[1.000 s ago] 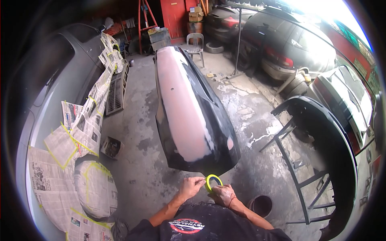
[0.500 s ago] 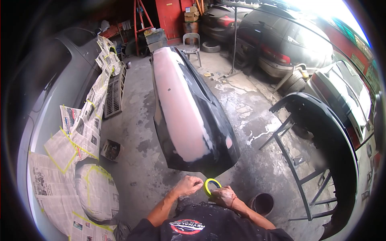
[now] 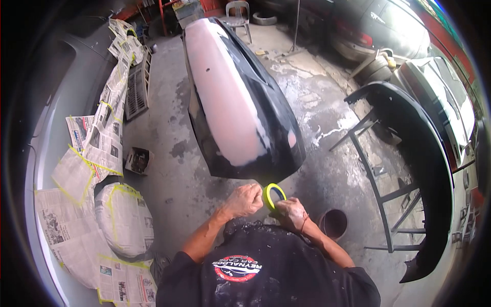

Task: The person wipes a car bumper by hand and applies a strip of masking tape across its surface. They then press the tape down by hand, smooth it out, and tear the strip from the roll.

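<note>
In my right hand is a roll of yellow-green masking tape, gripped at its lower right side with the ring standing on edge. My left hand is closed just left of the roll, its fingers curled together; whether a tape end is pinched there is hidden. Beyond both hands rests a long black car body panel with a broad pale pink coating and a small dark hole in it. Its near edge lies just past the tape.
A grey car at left is covered with taped newspaper. To the right, a black bumper rests on a metal stand. A dark bucket stands by my right forearm. A chair and parked cars are farther back.
The view has tilted down, so the panel and hands sit higher in it. My left hand has come closer to the tape roll and turned, its back now facing me more.
</note>
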Demonstrator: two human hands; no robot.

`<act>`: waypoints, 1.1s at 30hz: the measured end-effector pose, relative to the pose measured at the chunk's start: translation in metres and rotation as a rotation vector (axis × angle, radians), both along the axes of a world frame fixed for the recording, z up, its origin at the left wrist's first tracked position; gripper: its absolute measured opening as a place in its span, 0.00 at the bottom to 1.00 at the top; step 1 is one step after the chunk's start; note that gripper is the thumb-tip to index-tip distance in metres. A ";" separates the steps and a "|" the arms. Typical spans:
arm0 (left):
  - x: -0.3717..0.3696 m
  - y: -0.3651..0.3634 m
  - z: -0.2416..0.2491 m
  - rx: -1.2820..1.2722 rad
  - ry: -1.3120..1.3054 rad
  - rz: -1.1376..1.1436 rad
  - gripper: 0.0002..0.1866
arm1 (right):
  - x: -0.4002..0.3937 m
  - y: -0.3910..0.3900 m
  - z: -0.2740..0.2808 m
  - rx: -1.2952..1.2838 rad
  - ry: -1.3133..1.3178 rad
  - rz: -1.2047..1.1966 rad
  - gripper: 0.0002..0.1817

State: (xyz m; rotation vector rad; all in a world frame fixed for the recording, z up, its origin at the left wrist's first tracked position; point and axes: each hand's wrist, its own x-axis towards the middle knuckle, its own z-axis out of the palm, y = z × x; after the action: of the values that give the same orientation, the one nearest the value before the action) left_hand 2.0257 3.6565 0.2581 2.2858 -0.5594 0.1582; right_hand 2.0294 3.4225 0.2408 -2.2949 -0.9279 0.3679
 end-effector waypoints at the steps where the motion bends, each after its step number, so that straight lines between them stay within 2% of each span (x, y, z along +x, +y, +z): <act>1: -0.003 0.002 0.016 -0.098 0.182 0.021 0.04 | 0.002 0.001 0.009 -0.038 0.020 -0.043 0.11; 2: -0.005 0.005 0.029 -0.209 0.350 0.077 0.04 | 0.004 0.001 0.015 -0.075 0.029 -0.085 0.11; 3: -0.004 0.006 0.033 -0.293 0.326 0.176 0.05 | 0.005 -0.002 0.012 -0.082 0.035 -0.086 0.11; 4: -0.004 0.006 0.035 -0.375 0.300 0.275 0.06 | 0.006 -0.005 0.010 0.055 0.002 -0.079 0.10; 5: -0.003 0.008 0.039 -0.380 0.309 0.275 0.06 | 0.006 -0.009 0.010 0.194 -0.027 -0.074 0.09; 8: -0.005 0.010 0.047 -0.290 0.249 0.242 0.10 | 0.005 -0.004 0.021 0.336 -0.056 -0.033 0.09; 10: -0.010 0.001 0.049 -0.243 0.177 0.201 0.14 | 0.006 -0.001 0.016 0.347 -0.115 -0.021 0.10; 14: -0.017 -0.006 0.045 -0.213 0.132 0.233 0.12 | 0.004 0.004 0.010 0.381 -0.202 -0.025 0.15; 20: -0.024 -0.006 0.039 -0.124 -0.042 0.283 0.10 | 0.001 0.010 0.007 0.338 -0.245 -0.044 0.14; 23: -0.025 -0.003 0.039 -0.065 -0.084 0.249 0.08 | 0.001 0.014 0.008 0.247 -0.261 -0.015 0.13; 31: -0.026 -0.014 0.025 -0.062 -0.146 0.337 0.05 | -0.001 0.010 0.003 0.241 -0.243 -0.057 0.13; 33: -0.023 -0.013 0.025 -0.004 -0.172 0.298 0.05 | -0.001 0.008 0.000 0.236 -0.232 -0.060 0.13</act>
State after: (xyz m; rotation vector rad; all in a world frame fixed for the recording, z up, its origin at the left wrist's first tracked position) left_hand 2.0030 3.6432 0.2827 2.3547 -0.3000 0.5050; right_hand 2.0281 3.4308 0.2412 -2.1706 -0.9560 -0.0342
